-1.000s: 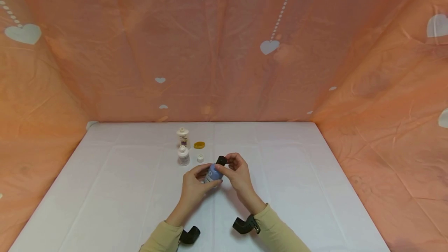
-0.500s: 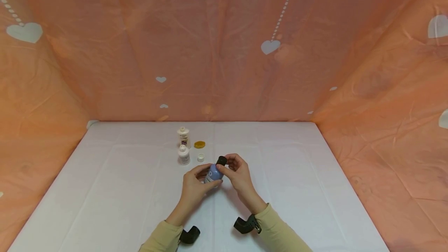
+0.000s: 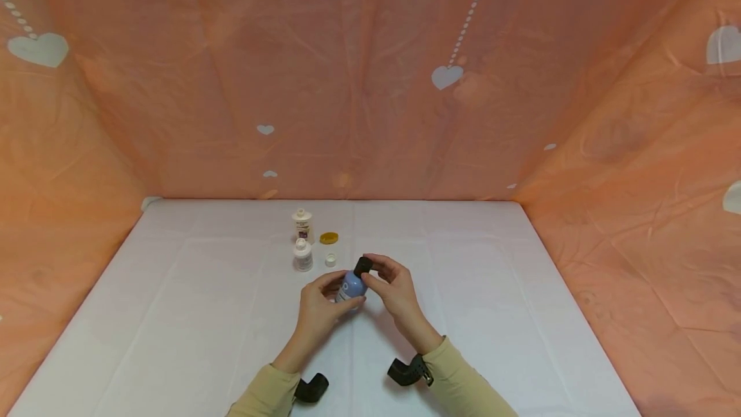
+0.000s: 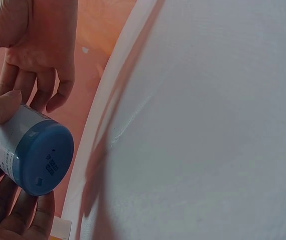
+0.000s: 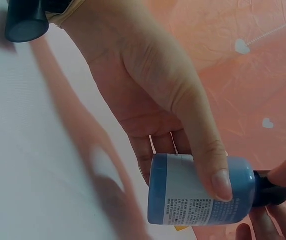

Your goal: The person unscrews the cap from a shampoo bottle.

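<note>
A small blue bottle (image 3: 350, 286) with a pale printed label leans to the right over the table. My left hand (image 3: 315, 313) grips its body, thumb across the near side and fingers behind. On the bottle's neck sits a black cap (image 3: 363, 266), pinched between the thumb and fingers of my right hand (image 3: 398, 289). The left wrist view shows the bottle's blue base (image 4: 45, 159) with tiny print on it. Dense small print covers the bottle's label (image 5: 188, 197) in the right wrist view, where the thumb of my left hand (image 5: 155, 82) presses its side.
Beyond the hands stand two white bottles, a taller one (image 3: 302, 226) behind a shorter one (image 3: 303, 255), both without caps. Beside them lie a yellow lid (image 3: 329, 237) and a small white cap (image 3: 330, 260). Orange cloth (image 3: 359, 114) with hearts walls the white table (image 3: 492, 314).
My right fingers have shifted slightly left and reach further round the black cap. The left hand keeps its grip on the bottle nearly in place.
</note>
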Demonstrator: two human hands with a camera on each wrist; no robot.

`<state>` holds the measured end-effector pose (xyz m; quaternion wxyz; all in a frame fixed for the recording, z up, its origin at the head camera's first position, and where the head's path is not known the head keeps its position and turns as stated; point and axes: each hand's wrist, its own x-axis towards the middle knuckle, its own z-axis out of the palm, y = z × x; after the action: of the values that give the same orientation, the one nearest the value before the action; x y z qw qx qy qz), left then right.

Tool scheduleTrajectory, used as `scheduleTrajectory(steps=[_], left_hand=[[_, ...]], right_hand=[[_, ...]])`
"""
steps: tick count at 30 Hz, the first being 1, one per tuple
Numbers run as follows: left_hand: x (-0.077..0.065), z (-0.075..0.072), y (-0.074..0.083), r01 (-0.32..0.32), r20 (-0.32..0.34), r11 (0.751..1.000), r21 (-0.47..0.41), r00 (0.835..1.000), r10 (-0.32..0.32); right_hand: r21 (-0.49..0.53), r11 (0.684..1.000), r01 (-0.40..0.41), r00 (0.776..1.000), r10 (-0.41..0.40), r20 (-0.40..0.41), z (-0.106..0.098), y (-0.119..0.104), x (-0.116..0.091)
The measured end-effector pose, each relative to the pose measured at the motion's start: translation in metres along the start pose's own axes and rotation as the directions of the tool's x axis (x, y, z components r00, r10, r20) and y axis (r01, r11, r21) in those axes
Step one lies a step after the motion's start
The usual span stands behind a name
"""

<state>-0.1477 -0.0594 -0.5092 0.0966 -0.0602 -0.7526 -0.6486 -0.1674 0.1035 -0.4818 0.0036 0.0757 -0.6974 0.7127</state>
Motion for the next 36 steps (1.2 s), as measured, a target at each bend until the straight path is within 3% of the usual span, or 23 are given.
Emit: scheduleTrajectory(steps=[9,22,28,36], left_hand=[[0.001,0.0,-0.001,0.011,0.003,1.0,-0.018,1.0,-0.011],[0.001,0.001,0.004,0.036,0.006,0.999,-0.023,0.999,-0.036],[0.0,0.001,0.004,0.036,0.003,0.999,-0.015,0.999,-0.036],[-0.001,-0.001,0.001,0.012,0.001,1.0,-0.021,1.0,-0.012]], right_hand=[[0.033,0.999,-0.006,1.0,0.007,-0.026,0.007,-0.03,-0.007],[0.007,0.999,-0.043,0.994,0.043,-0.101,0.012,-0.032,-0.006],[0.015,0.999,-0.045,0.995,0.046,-0.093,0.012,-0.032,-0.006],[-0.049,0.998,-0.049,0.998,0.047,-0.043,0.009,-0.035,-0.007]])
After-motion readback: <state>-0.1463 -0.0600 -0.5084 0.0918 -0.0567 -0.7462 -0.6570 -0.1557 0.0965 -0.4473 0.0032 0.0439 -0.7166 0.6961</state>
